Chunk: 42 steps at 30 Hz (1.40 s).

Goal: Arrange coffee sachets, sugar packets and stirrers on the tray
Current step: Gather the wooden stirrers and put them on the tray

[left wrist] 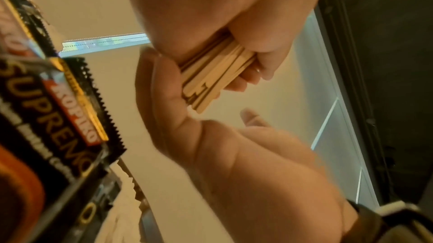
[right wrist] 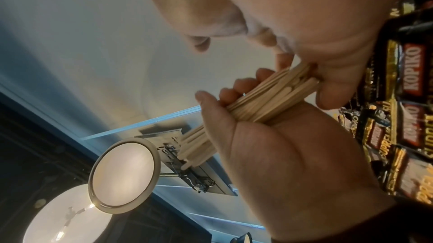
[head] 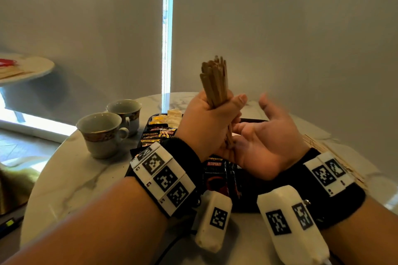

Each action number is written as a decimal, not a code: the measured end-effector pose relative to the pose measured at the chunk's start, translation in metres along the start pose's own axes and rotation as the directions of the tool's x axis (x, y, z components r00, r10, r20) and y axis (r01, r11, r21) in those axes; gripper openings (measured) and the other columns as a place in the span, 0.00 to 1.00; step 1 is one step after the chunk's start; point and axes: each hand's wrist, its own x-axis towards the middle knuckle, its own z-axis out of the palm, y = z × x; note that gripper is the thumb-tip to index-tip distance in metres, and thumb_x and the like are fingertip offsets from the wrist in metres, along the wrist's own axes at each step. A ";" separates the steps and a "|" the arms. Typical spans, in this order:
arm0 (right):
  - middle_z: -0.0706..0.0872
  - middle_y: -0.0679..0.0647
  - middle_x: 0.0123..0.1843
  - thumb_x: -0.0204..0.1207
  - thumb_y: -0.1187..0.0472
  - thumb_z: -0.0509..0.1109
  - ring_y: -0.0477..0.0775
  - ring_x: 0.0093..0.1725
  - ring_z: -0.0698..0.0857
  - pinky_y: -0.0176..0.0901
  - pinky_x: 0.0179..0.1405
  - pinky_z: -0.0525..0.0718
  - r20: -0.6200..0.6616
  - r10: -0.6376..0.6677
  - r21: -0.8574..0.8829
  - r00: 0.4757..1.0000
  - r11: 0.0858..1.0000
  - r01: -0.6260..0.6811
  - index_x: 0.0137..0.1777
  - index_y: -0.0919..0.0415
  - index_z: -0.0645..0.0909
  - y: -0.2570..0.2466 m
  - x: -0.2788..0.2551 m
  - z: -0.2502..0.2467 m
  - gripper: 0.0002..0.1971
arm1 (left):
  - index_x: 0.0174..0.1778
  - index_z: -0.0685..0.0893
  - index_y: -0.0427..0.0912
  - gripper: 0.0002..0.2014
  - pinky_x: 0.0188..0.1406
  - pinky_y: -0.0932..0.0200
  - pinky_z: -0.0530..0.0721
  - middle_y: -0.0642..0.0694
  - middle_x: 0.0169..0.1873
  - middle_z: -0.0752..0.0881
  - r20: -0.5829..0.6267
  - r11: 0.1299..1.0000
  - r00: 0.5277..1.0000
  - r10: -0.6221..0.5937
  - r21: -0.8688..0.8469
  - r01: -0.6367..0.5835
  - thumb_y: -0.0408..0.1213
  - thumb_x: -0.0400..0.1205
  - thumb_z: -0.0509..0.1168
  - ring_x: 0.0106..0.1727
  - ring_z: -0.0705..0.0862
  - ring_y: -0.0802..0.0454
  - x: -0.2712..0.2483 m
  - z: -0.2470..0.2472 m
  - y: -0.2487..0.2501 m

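I have my left hand [head: 212, 114] clenched around a bundle of wooden stirrers [head: 215, 80], held upright above the tray [head: 252, 120], so most of their length stands up past my fingers [left wrist: 262, 65] and only the short lower ends poke out beneath. My right hand [head: 265, 135] lies released, palm up and fingers relaxed, directly under those lower ends, which touch the palm; I read this as tapping the bundle square so the sticks line up before I lay them down. Below and behind my fingers, on the tray, the black Kopiko coffee sachets [head: 160, 134] lie in overlapping rows, with the yellow and pale sugar packets [head: 170, 118] just beyond them. More loose stirrers seem to lie on the tabletop [head: 71, 176] beyond my right wrist, though they are blurred. Two teacups [head: 101, 133] stand well to the left of my fingers, off the tray. The stirrers have no place on the tray yet; I judge that is the step left.
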 end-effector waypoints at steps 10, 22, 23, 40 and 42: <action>0.83 0.72 0.69 0.73 0.21 0.55 0.74 0.65 0.86 0.65 0.65 0.83 0.009 -0.050 -0.138 0.999 0.989 0.051 0.76 0.71 0.75 -0.002 -0.002 0.000 0.53 | 0.37 0.79 0.39 0.14 0.29 0.59 0.83 0.47 0.27 0.79 0.059 0.996 0.998 -0.020 0.087 0.014 0.40 0.86 0.71 0.29 0.79 0.54 -0.002 0.003 0.002; 0.88 0.49 0.45 0.66 0.26 0.67 0.51 0.43 0.86 0.43 0.36 0.82 0.166 -0.616 -0.807 0.770 0.364 0.465 0.59 0.52 0.79 -0.050 -0.034 0.003 0.33 | 0.47 0.81 0.49 0.11 0.30 0.62 0.85 0.51 0.25 0.82 0.369 0.841 0.856 -0.363 0.525 0.130 0.52 0.83 0.71 0.24 0.80 0.56 -0.004 -0.008 0.028; 0.88 0.46 0.40 0.65 0.26 0.70 0.47 0.38 0.85 0.39 0.32 0.82 0.223 -0.582 -0.865 0.782 0.252 0.434 0.57 0.51 0.79 -0.047 -0.038 0.004 0.32 | 0.45 0.81 0.50 0.11 0.27 0.65 0.83 0.52 0.24 0.82 0.380 0.827 0.849 -0.368 0.552 0.111 0.52 0.83 0.71 0.23 0.80 0.58 -0.005 -0.005 0.030; 0.86 0.47 0.36 0.69 0.27 0.69 0.47 0.35 0.84 0.39 0.32 0.81 0.221 -0.681 -0.797 0.699 0.287 0.532 0.47 0.52 0.81 -0.046 -0.046 0.006 0.27 | 0.51 0.82 0.57 0.03 0.22 0.71 0.77 0.52 0.33 0.83 0.283 0.707 0.943 -0.173 0.703 -0.081 0.44 0.85 0.69 0.27 0.82 0.63 -0.007 0.021 0.068; 0.89 0.50 0.47 0.71 0.20 0.54 0.52 0.47 0.87 0.46 0.43 0.82 0.078 -0.738 -0.713 0.671 0.429 0.555 0.58 0.52 0.83 -0.060 -0.046 -0.002 0.38 | 0.51 0.81 0.56 0.03 0.28 0.67 0.74 0.52 0.35 0.82 0.284 0.593 0.944 -0.167 0.794 -0.134 0.45 0.85 0.69 0.32 0.81 0.58 -0.003 0.021 0.077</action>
